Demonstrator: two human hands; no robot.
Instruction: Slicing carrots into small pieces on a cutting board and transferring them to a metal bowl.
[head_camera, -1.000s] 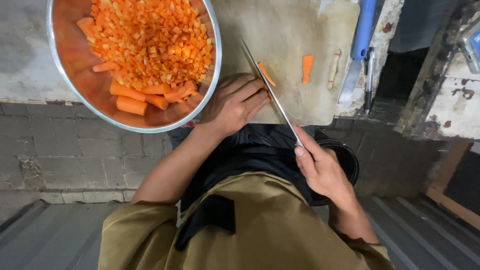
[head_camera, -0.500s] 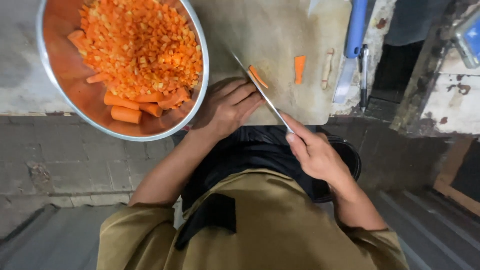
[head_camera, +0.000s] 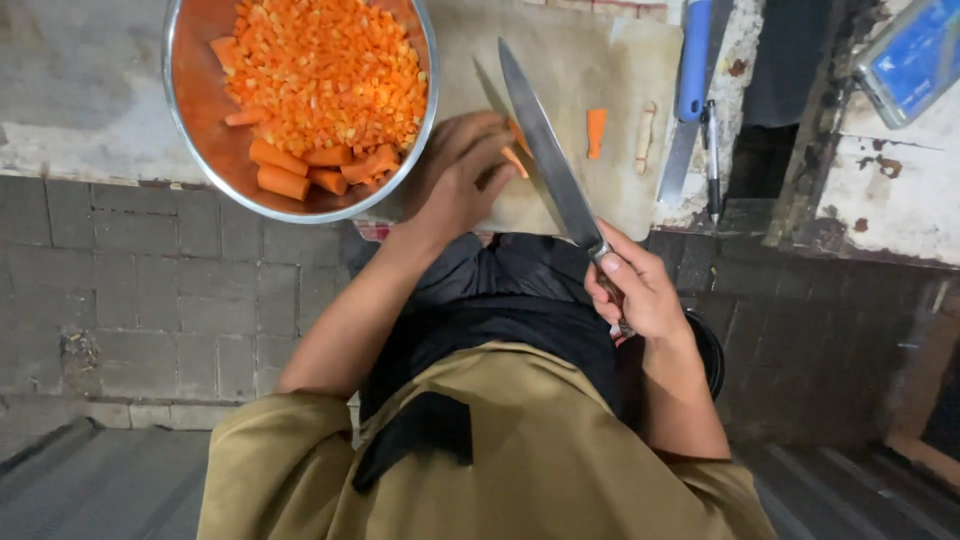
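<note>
A long knife is gripped by its handle in the closed right hand, the blade raised over the cutting board. A carrot piece is pinned under the curled fingertips of the left hand (apparently touching them), beside the metal bowl.
</note>
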